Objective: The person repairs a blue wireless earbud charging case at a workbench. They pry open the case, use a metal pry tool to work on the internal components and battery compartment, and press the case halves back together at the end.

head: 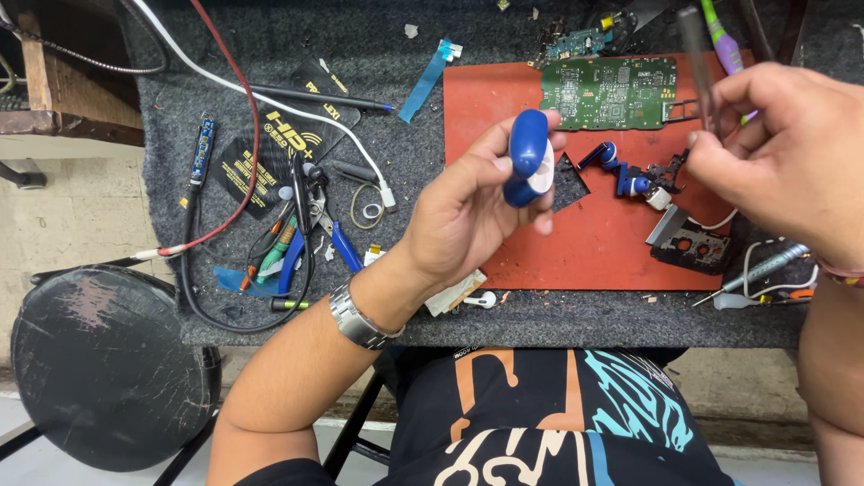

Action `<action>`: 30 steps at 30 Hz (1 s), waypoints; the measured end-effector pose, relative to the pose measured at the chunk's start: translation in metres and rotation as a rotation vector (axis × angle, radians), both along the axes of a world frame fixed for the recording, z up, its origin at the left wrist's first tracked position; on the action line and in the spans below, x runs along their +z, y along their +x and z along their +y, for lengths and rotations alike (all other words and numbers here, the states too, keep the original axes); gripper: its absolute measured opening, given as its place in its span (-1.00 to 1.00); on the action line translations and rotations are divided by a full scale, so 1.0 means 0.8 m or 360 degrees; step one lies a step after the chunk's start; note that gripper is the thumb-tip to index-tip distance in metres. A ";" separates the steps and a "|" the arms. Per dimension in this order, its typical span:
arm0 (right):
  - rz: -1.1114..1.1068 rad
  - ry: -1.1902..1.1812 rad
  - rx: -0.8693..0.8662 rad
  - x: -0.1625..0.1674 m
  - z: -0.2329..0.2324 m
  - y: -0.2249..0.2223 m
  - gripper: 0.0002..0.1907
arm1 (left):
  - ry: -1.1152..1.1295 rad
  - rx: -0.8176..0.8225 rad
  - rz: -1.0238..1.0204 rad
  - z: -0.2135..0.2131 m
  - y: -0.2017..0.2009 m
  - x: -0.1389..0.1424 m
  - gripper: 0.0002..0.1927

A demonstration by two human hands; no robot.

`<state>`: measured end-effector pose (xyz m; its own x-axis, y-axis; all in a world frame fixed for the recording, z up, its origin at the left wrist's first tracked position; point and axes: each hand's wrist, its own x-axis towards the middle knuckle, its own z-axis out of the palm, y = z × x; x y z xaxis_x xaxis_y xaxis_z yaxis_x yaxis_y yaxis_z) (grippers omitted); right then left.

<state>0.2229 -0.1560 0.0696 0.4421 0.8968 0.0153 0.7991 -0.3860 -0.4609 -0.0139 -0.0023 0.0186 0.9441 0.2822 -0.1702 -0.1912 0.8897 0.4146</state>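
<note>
Pinching blue earbud case in left fingers, right fingers gripping blurred tool

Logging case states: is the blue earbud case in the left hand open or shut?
Open: the blue earbud case in the left hand shows its white inside between the parted halves.

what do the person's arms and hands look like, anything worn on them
Both forearms are bare, with no sleeves or gloves. The left hand has a silver metal link watch at the wrist. The right hand has a thin band at the wrist, mostly cut off by the frame edge. No rings are visible.
</note>
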 end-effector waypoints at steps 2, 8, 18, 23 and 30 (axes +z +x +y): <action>0.0470 0.0203 -0.0078 -0.005 0.000 0.002 -0.83 | 0.0103 0.0044 -0.0033 -0.001 0.003 0.000 -0.46; 0.0875 0.0370 -0.0194 -0.010 -0.007 0.002 -0.85 | 0.0154 0.0162 0.0023 -0.001 0.004 0.006 -0.64; 0.0949 0.0431 -0.0023 -0.002 -0.002 -0.013 -0.77 | 0.0172 0.0174 0.0225 0.001 0.011 0.009 -0.60; 0.1138 0.0439 0.0274 -0.004 0.005 -0.020 -0.71 | 0.0221 0.0080 0.0369 0.002 0.011 0.008 -0.50; 0.1254 0.0226 0.0193 -0.018 -0.001 -0.044 -0.71 | 0.0272 -0.0033 0.0410 -0.004 0.013 0.008 -0.42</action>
